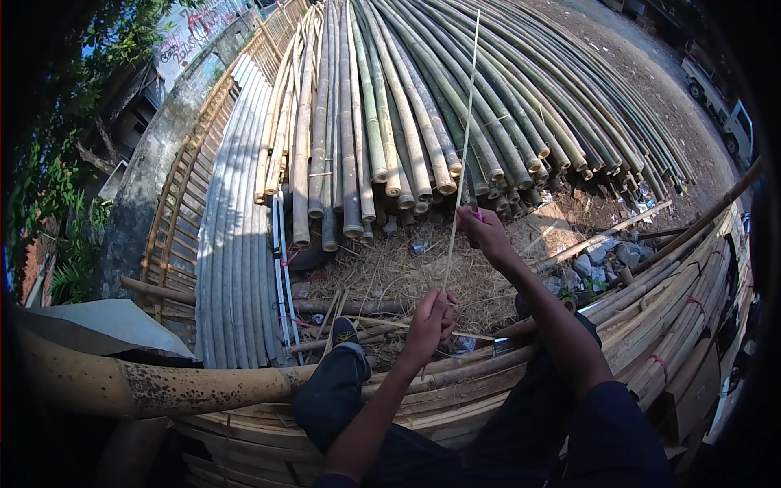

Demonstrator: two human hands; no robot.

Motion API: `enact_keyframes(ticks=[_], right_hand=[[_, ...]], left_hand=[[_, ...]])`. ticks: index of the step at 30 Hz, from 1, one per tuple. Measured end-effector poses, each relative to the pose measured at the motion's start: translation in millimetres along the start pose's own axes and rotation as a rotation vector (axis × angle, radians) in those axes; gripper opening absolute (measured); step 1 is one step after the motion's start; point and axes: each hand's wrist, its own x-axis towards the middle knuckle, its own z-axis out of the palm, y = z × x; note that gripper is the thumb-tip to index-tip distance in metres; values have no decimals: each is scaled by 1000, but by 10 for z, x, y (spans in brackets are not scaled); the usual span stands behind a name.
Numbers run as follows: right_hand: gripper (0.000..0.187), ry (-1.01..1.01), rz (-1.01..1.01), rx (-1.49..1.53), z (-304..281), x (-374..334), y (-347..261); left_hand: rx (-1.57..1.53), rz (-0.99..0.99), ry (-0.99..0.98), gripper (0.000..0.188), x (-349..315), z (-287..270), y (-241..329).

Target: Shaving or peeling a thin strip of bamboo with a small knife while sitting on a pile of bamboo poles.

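Two bare hands on one thin, pale bamboo strip, slanting from near left up toward the far stack of bamboo poles. Left hand nearer, curled in a fist around the strip's lower part; right hand farther off, closed around a pink handle and right up against the strip, with a dark, narrow blade (a knife, by the look of it) just beside it.

Possible trouble: a slip of the blade toward the left fist, from a knot in the strip or a twist in the grip; a splinter or cut, for want of gloves. Also possible: a snapped or whipping strip, from too much bend on so slender a length, or a knock of its far tip against the poles.

Hard to make out: the blade's cutting edge, too small for certainty; most of the pink handle, covered by fingers; the strip's near end, lost around the left fist. Cut off: far ends of the poles, at the top; part of a white truck, far right, at the dark rim.
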Motion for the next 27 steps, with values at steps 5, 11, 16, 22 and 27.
enact_keyframes(ticks=[5, 11, 16, 22, 27], right_hand=[[34, -95, -134, -1099, 95, -147, 14], [30, -361, -244, -1165, 258, -222, 274], [27, -450, -356, -1278, 392, -268, 295], [24, -397, -328, -1301, 329, -257, 309], [20, -432, -508, -1265, 310, -265, 404]], left_hand=[[-69, -47, 36, 25, 9, -63, 41], [204, 5, 102, 25, 76, -174, -57], [845, 528, 379, 25, 181, -345, -380], [155, 136, 266, 23, 128, -176, -132], [128, -7, 183, 22, 33, -155, -57]])
